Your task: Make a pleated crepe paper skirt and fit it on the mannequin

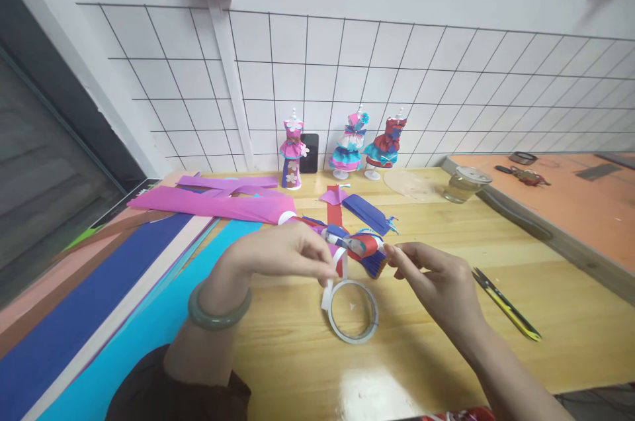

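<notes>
My left hand [290, 252], a green bangle on its wrist, has thumb and fingers pinched at a short white strip of tape [327, 294]. Just below them is a roll of tape [354, 340] on the wooden table. My right hand [436, 272] pinches the white end of a small doll dress form [364, 245], which lies tilted and is wrapped in red and blue crepe paper. Its far end is partly hidden behind my left hand. Red paper [335, 214] and a folded dark blue piece [367, 212] lie just beyond.
Long crepe paper strips, including a pink one [213, 204] and a bright blue one [198, 282], cover the left side. Three dressed forms, one pink [292, 143], stand by the wall near a phone [311, 153]. Yellow thread snips [508, 308] and a lidded cup [464, 186] are at right.
</notes>
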The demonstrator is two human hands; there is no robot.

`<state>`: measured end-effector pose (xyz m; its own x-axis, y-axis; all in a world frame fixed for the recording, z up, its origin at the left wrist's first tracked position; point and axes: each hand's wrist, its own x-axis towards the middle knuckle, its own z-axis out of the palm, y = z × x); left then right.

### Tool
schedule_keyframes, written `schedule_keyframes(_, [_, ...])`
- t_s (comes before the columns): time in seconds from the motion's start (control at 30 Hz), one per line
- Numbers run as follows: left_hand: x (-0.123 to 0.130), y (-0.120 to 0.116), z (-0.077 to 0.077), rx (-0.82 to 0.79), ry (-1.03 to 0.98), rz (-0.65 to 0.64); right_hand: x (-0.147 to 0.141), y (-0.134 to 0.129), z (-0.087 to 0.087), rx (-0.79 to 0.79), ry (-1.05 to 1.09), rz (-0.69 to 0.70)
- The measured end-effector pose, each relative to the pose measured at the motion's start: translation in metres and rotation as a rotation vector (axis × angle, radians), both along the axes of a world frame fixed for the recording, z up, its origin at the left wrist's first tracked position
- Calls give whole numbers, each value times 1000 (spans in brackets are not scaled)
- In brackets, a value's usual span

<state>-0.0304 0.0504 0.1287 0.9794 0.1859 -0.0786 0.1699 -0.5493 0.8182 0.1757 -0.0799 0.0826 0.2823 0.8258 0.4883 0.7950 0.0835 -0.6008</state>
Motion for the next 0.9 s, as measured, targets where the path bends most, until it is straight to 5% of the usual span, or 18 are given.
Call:
schedule_keyframes(0.1, [1, 11, -6, 135, -203, 336, 1, 2, 2, -30, 19, -9])
schedule_keyframes(0.17, [6, 16, -14, 293, -276, 442, 2, 4, 4, -43, 15, -18])
schedule_keyframes(0.33, [24, 16, -33, 479, -256, 360, 3, 10, 9, -72, 75, -36])
schedule_keyframes(0.67, [41, 17, -50, 573, -274, 356, 5, 18, 6, -105, 276, -11])
schedule_keyframes(0.9, [39, 19, -47, 628, -342, 400, 11, 32, -29, -73, 640, 75])
